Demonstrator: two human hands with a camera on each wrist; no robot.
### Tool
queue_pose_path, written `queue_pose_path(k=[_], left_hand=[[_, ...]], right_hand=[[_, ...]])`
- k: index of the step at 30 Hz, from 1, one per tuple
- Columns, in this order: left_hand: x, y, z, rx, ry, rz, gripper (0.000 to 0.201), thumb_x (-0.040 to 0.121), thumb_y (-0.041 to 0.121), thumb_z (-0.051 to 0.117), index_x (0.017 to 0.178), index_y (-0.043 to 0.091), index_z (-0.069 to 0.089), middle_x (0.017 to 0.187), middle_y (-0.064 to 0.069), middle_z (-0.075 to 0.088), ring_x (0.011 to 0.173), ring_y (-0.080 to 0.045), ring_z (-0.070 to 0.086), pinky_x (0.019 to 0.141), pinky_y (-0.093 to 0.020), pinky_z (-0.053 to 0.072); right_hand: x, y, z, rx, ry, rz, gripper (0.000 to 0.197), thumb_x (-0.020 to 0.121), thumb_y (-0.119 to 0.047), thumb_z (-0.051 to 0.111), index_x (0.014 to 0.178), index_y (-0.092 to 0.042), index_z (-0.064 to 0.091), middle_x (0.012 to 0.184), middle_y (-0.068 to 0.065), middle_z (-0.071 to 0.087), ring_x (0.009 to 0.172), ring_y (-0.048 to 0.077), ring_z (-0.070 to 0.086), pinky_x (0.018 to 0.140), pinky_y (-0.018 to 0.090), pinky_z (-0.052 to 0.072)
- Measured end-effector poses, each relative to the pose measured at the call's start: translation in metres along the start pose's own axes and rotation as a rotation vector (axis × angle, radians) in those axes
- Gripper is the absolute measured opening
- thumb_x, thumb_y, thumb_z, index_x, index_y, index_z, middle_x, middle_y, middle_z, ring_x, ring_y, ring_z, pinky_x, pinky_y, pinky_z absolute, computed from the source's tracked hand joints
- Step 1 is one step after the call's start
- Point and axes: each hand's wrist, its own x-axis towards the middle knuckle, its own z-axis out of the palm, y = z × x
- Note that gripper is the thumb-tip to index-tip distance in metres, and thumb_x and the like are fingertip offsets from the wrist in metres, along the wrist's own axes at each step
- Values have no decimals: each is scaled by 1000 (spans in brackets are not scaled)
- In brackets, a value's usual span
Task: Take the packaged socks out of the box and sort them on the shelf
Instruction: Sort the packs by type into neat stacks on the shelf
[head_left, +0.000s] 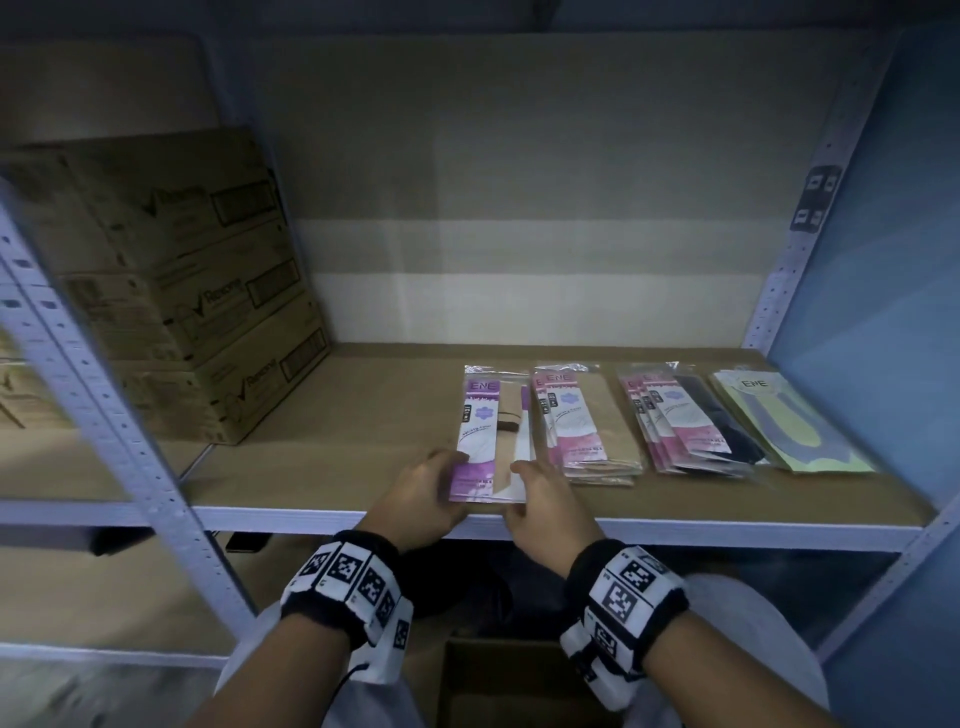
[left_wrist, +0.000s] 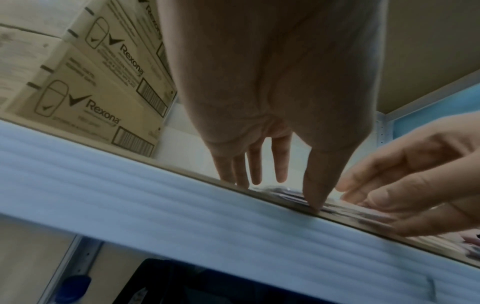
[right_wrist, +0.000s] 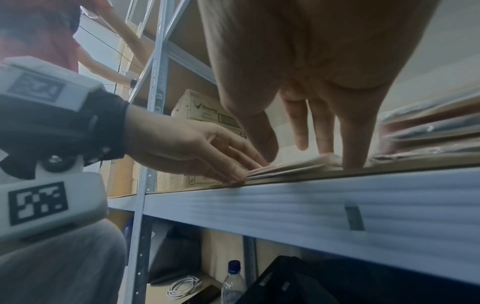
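Four piles of packaged socks lie in a row on the shelf (head_left: 675, 530). The leftmost pile (head_left: 488, 431), purple and white packs, sits at the front edge between my hands. My left hand (head_left: 441, 478) touches its left side with straight fingers, thumb at the front edge; in the left wrist view the left hand (left_wrist: 272, 181) has its fingertips down at the pack. My right hand (head_left: 530, 483) rests on the pile's right side, and in the right wrist view its (right_wrist: 311, 148) straight fingers press on the packs (right_wrist: 298, 164). Beside it lie a beige pile (head_left: 587, 426), a dark pile (head_left: 701, 421) and a yellow-green pile (head_left: 789, 421).
Stacked Rexona cartons (head_left: 197, 291) fill the shelf's left end. A perforated metal post (head_left: 104, 395) stands front left, another at the back right (head_left: 779, 291). An open cardboard box (head_left: 498, 680) sits low between my knees. A water bottle (right_wrist: 233, 283) stands on the lower shelf.
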Motion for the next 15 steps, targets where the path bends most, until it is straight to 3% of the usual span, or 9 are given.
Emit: queue_pose_path(k=[4,9,15], left_hand=[[4,-6,4,10,18,13,56,78,22,73,130,15,54,134,4,52,120,-13,52,100,-14,35],[12,-6,10,-30,71,3,45,85,18,65,129,13,58,136,1,54,124,-15,51,107,-21,34],[19,-6,18,-76,128,-5,43,82,9,65,126,9,61,131,-2,59,117,-16,58,97,-10,35]], right_hand=[[10,-5,8,-43,3,36,19,86,-15,53,105,-12,55,108,7,58,99,24,57,79,28,44],[23,-2,15,-32,7,90,17,87,-13,51,101,-6,60,104,10,60,99,26,57,80,31,47],[29,0,16,-13,75,109,24,86,-3,54,107,-6,63,115,11,54,112,25,47,92,27,42]])
